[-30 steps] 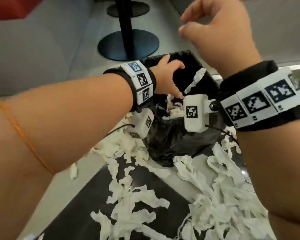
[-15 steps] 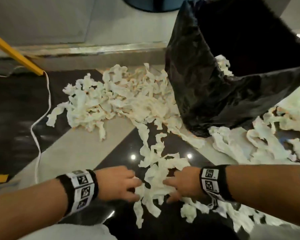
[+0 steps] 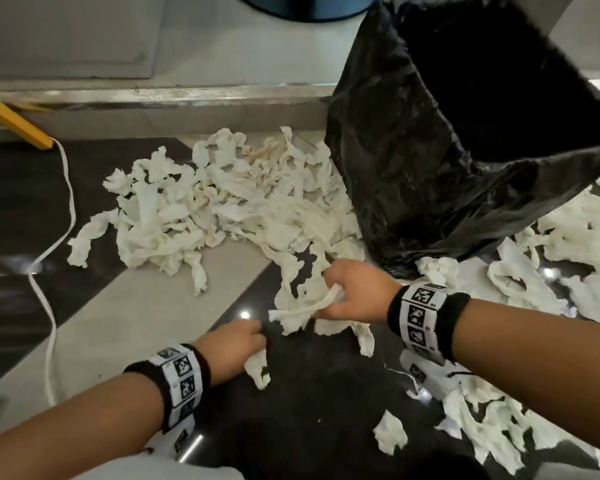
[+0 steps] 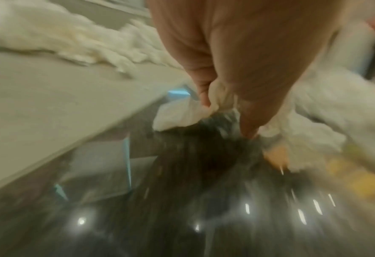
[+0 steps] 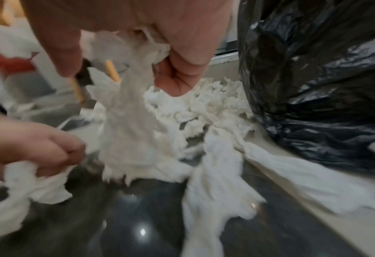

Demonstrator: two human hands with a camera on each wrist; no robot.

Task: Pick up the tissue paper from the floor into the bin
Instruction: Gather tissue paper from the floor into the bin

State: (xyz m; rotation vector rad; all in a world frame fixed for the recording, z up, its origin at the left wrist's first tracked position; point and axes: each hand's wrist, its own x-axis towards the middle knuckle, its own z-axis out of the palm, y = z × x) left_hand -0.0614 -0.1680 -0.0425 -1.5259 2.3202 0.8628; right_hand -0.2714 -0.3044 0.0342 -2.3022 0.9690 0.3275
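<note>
Torn white tissue paper (image 3: 229, 202) lies in heaps on the floor around a bin lined with a black bag (image 3: 430, 161). My right hand (image 3: 347, 299) grips a bunch of tissue strips (image 3: 309, 306) just in front of the bin; in the right wrist view its fingers (image 5: 182, 73) curl round the hanging tissue strips (image 5: 129, 121). My left hand (image 3: 236, 348) holds a small tissue piece (image 3: 257, 370) low over the dark tile; the left wrist view shows that tissue piece (image 4: 215, 97) pinched in the left hand (image 4: 223, 107). More tissue (image 3: 568, 237) lies to the right of the bin.
A white cord (image 3: 54, 244) runs down the left of the floor beside a yellow stick (image 3: 11, 123). A raised metal-edged step (image 3: 153, 95) crosses behind the pile. A dark round table base (image 3: 309, 5) stands at the top. Loose scraps (image 3: 390, 438) lie near my right forearm.
A second ago both hands were up at the bin's mouth. They came down to the floor, and now each has lifted tissue; the right hand has moved toward the bin.
</note>
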